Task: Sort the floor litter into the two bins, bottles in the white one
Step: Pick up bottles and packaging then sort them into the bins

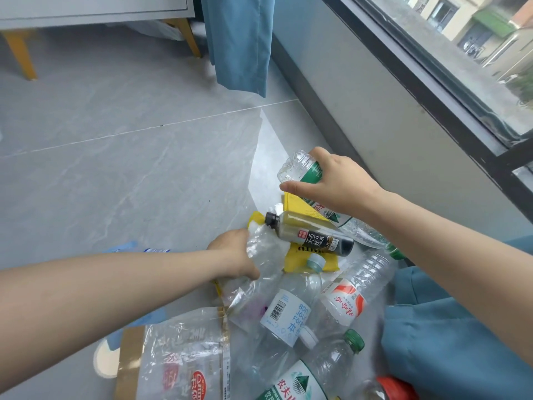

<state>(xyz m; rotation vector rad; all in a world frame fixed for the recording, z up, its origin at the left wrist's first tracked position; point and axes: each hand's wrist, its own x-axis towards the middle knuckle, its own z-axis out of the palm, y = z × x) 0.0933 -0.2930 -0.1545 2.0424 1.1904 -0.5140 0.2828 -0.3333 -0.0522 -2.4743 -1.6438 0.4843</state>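
A heap of empty plastic bottles lies on the grey floor near the wall. My right hand [331, 183] grips a clear bottle with a green label [297, 167], lifted above the heap. My left hand [235, 254] holds a crumpled clear bottle [265, 249] at the heap's left edge. Just beyond it lies a dark-labelled bottle with a black cap [308, 235] on yellow packaging [300, 261]. Closer to me lie a white-and-blue-labelled bottle [288, 316], a red-and-white-labelled bottle [349, 301] and a green-capped bottle [326, 368]. Neither bin is in view.
A clear plastic bag [184, 359] over brown cardboard [128, 362] lies at the bottom left. Blue curtain fabric [461, 342] bunches at the right, and another curtain [239, 41] hangs at the back. A grey wall under a window [375, 90] runs along the right. Furniture legs [21, 53] stand far left.
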